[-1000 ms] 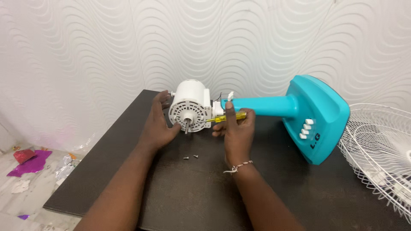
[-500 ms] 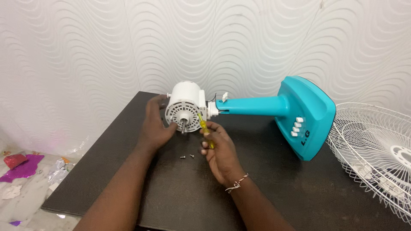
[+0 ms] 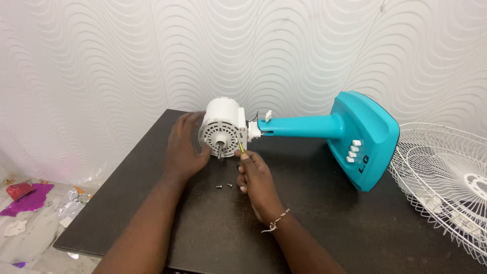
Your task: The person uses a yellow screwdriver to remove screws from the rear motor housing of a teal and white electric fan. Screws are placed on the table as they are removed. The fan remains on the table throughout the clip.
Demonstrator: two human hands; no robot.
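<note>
My right hand [image 3: 255, 178] is nearest to me, low on the dark desk [image 3: 324, 228]. Its fingers [image 3: 247, 161] are closed around a yellow screwdriver [image 3: 239, 147], and most of the handle is hidden in my fist. The tip pokes up past my fingers and touches the right edge of the white motor's [image 3: 222, 128] face. Just left of my right fingers lie two small screws [image 3: 224, 186] on the desk, close together.

A bit farther off, my left hand [image 3: 184, 148] cups the left side of the motor. Its fingers [image 3: 182, 122] are spread and bent around the round body, holding it steady. A thin metal shaft [image 3: 220, 151] sticks out of the middle of the motor, between my two hands.

To the right of my fingers, the motor joins a teal stand [image 3: 309, 126] lying on its side. Its wide base [image 3: 369, 139] has white buttons [image 3: 352, 151]. Far right sits a white wire cage [image 3: 446, 177]. Behind it all is a wavy white wall [image 3: 253, 50].
</note>
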